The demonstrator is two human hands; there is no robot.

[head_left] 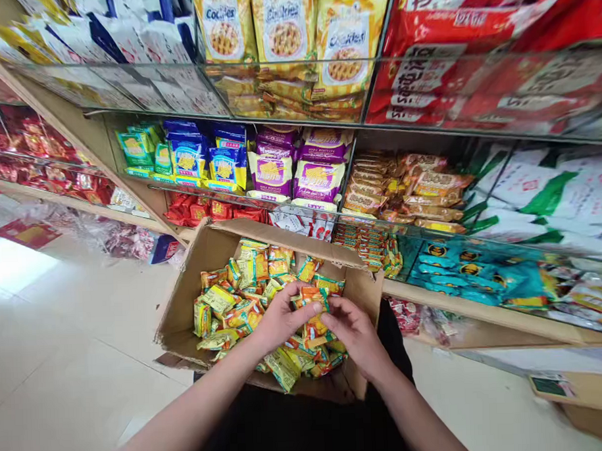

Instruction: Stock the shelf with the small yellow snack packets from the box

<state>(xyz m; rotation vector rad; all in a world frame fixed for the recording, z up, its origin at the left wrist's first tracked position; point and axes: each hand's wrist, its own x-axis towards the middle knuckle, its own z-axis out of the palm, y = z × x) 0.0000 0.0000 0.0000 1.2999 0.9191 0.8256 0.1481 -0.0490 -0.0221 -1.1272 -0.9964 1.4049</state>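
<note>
An orange and yellow snack packet [312, 330] is held between both hands above an open cardboard box [173, 315]. My left hand [284, 318] grips its left side, the thumb lying across the front. From the right, my right hand [351, 329] pinches its edge with thumb and fingers. Many similar small yellow and orange packets [229, 300] lie jumbled in the box below. The box rests against the front of the shelves, over dark-clothed legs. The undersides of the fingers behind the packet are hidden.
Glass-fronted shelves rise ahead, stocked with cookie bags [284, 29], purple soda biscuits [269, 171], blue packets [185, 157] and red bags [424, 70]. Teal packets [445, 270] fill a low compartment at right. Plastic-wrapped goods [126, 238] lie on the tiled floor [72, 339] at left.
</note>
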